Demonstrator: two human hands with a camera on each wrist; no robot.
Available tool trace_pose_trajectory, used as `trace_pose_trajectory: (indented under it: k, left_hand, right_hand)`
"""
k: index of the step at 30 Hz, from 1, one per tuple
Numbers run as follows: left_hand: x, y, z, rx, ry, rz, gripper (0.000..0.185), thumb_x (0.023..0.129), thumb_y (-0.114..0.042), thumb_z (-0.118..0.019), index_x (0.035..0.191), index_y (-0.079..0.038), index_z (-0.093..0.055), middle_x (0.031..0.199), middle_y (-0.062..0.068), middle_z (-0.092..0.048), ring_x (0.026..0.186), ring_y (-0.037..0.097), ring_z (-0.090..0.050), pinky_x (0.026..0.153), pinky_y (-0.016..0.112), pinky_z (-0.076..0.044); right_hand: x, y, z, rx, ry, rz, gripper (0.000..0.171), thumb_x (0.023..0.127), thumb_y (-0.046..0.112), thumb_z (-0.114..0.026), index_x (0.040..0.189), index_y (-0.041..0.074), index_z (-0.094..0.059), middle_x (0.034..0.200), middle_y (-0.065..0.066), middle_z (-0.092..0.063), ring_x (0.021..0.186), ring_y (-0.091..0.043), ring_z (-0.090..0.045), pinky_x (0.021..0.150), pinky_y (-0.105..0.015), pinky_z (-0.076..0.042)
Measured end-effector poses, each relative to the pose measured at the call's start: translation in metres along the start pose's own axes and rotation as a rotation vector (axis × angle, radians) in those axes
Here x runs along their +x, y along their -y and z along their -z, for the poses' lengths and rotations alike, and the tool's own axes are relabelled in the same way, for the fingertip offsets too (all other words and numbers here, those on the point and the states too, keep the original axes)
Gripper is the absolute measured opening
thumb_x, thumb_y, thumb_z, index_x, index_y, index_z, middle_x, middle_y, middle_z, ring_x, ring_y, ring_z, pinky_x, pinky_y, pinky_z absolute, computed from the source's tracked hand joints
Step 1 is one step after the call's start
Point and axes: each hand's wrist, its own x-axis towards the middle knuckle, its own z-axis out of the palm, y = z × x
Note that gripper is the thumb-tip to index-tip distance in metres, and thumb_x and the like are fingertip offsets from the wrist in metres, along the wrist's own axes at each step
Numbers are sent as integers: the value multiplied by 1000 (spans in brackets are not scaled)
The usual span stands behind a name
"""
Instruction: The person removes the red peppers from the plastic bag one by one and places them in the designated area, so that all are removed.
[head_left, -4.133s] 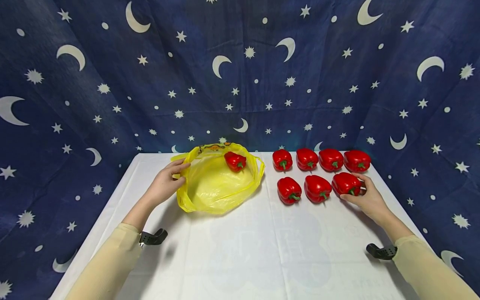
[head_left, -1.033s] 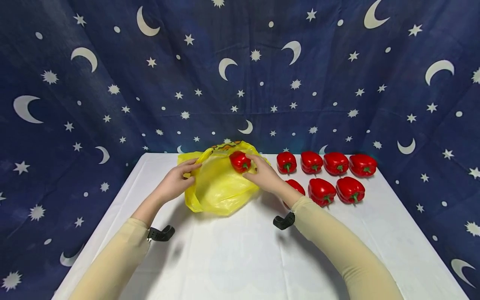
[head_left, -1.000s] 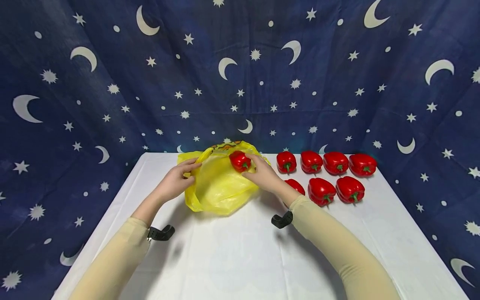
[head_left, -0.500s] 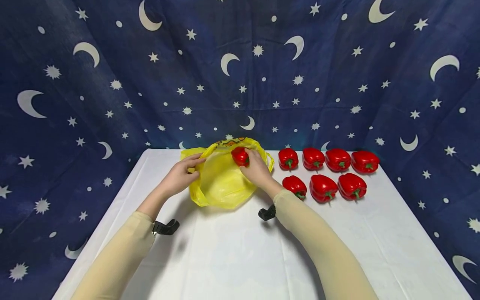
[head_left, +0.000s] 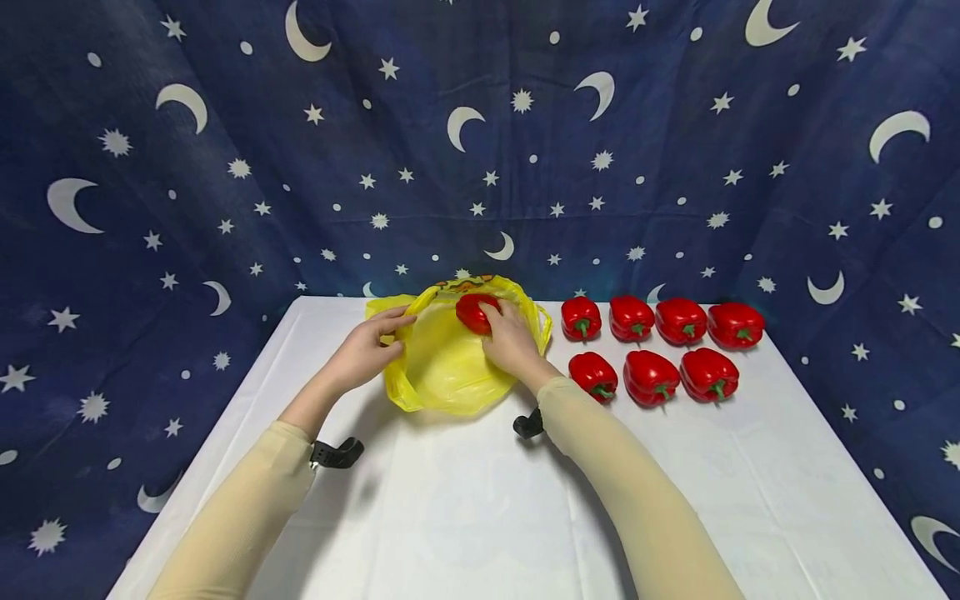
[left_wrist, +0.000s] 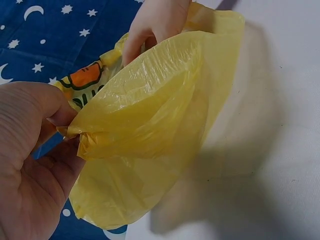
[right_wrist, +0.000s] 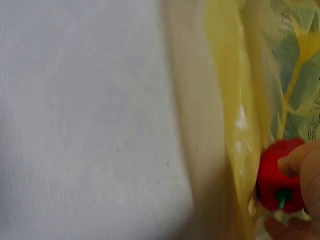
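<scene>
A yellow plastic bag [head_left: 442, 367] lies on the white table with its mouth held wide. My left hand [head_left: 363, 354] pinches the bag's left rim; up close in the left wrist view, thumb and fingers [left_wrist: 60, 112] gather the thin plastic [left_wrist: 145, 115]. Reaching in from the right, my right hand [head_left: 516, 340] grips a red bell pepper [head_left: 476, 314] inside the mouth. In the right wrist view the fingers curl about this pepper [right_wrist: 275, 175], whose green stem shows; part of the hand is cut off by the frame edge.
Two rows of red bell peppers stand right of the bag, a back row [head_left: 631, 318] and a front row [head_left: 651, 377]. A blue curtain [head_left: 480, 125] with moons and stars hangs behind the white-covered table [head_left: 465, 517].
From the front-row pepper on the right, my right hand has moved left into the bag and taken hold of the pepper inside, which has turned. The left hand stays on the rim.
</scene>
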Motion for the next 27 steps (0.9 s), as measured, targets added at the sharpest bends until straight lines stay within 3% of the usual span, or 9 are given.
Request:
trace_pose_trajectory:
  k: [4, 6, 11, 18, 22, 27]
  left_hand:
    - [-1, 1, 1, -7, -3, 7, 53, 93, -6, -57, 146, -7, -57, 161, 1, -39, 135, 27, -49, 90, 40, -47]
    - [-1, 2, 1, -16, -5, 13, 52, 94, -6, -57, 146, -7, -58, 161, 0, -39, 133, 27, -51, 90, 40, -48]
    - [0, 2, -1, -30, -3, 23, 51, 94, -7, -57, 146, -7, -58, 161, 0, -40, 131, 27, -52, 90, 41, -49]
    - [0, 3, -3, -36, -11, 34, 52, 94, -8, -57, 145, -7, -58, 160, 0, -40, 131, 27, -52, 91, 41, -49]
    - [0, 3, -2, -35, -13, 29, 52, 93, -8, -57, 146, -6, -58, 161, 1, -40, 133, 27, -50, 90, 41, -49]
    - [0, 5, 0, -27, -16, 25, 52, 93, -8, -57, 146, -6, -57, 161, 2, -40, 134, 28, -50, 93, 41, -49]
  right_hand:
    - [-1, 0, -2, -3, -18, 103, 65, 89, 15, -71, 151, 15, -50, 155, -19, -39, 145, -36, -32, 120, -50, -24]
    - [0, 1, -5, 13, -19, 113, 67, 89, 19, -73, 152, 14, -49, 156, -19, -38, 145, -35, -32, 120, -49, -25]
    - [13, 6, -13, 135, -31, 18, 77, 88, 29, -79, 152, 7, -41, 149, -18, -42, 137, -33, -39, 115, -46, -35]
    - [27, 11, -21, 294, -36, -143, 78, 87, 24, -81, 149, 3, -38, 143, -16, -48, 130, -31, -50, 112, -41, -41]
    - [25, 9, -19, 332, -33, -135, 76, 88, 21, -81, 150, 4, -39, 144, -16, -47, 130, -31, -50, 111, -41, -41]
    - [13, 8, -16, 387, 47, -74, 78, 85, 21, -84, 147, 5, -40, 144, -14, -48, 130, -30, -50, 111, -43, -42]
